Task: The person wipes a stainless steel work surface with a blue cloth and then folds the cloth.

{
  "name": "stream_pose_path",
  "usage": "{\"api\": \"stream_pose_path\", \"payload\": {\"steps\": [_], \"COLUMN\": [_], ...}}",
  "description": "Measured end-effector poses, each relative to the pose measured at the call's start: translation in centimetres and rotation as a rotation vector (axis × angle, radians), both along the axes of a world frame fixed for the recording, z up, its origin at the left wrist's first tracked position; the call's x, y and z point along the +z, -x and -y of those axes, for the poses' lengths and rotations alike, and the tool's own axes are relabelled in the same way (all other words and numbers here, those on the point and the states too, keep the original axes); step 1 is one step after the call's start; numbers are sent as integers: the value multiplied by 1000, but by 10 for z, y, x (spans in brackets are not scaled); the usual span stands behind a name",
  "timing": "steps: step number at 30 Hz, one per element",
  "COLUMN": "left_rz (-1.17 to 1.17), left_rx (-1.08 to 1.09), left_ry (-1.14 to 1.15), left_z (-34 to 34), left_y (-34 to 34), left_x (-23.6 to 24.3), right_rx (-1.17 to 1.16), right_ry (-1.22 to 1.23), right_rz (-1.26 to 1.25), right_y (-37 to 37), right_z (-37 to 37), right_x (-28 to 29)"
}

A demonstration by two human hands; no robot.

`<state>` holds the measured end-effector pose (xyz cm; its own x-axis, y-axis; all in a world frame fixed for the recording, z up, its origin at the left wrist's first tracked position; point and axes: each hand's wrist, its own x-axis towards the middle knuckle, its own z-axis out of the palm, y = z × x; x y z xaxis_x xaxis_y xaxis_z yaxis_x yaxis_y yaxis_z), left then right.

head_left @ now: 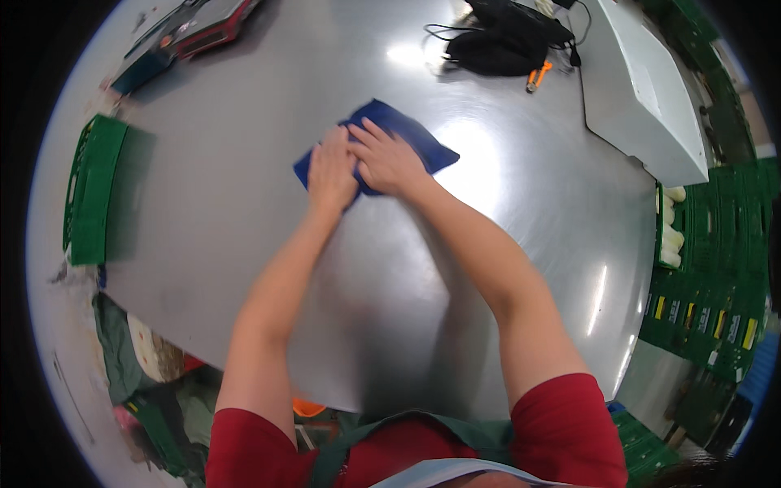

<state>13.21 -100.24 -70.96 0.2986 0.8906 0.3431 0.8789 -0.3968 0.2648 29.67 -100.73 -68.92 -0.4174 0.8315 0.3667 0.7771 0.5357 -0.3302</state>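
Note:
A dark blue cloth (pixel 425 145) lies on the shiny metal table (pixel 203 187), a little above the middle of the view. Both my hands press down on it, side by side. My left hand (pixel 331 172) rests on its left part, fingers stretched out and lying flat. Touching it, my right hand (pixel 389 161) lies flat with its fingers extended towards the left hand. Cloth shows beyond the fingertips and out to both sides; the part under the palms is hidden.
Black bag (pixel 500 49) with cords and an orange-handled tool (pixel 538 77) lie at the far right. A white bin (pixel 634 89) stands beside them. A green crate (pixel 96 191) sits on the left edge; a red and grey device (pixel 215 28) is far left. Green crates (pixel 716 220) stack right.

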Motion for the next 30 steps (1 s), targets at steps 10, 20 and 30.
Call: {"api": "stream_pose_path", "payload": {"steps": [10, 20, 30], "left_rz": [-9, 30, -2], "left_rx": [-128, -571, -1016], "left_ry": [10, 115, 207], "left_z": [-66, 179, 490], "left_y": [-52, -243, -285], "left_x": [-25, 9, 27], "right_rx": [-139, -525, -913], "right_ry": [90, 69, 291], "right_rz": [-96, -108, 109], "right_y": [-59, -221, -217], "right_z": [-31, 262, 619], "right_x": [-12, 6, 37]}}
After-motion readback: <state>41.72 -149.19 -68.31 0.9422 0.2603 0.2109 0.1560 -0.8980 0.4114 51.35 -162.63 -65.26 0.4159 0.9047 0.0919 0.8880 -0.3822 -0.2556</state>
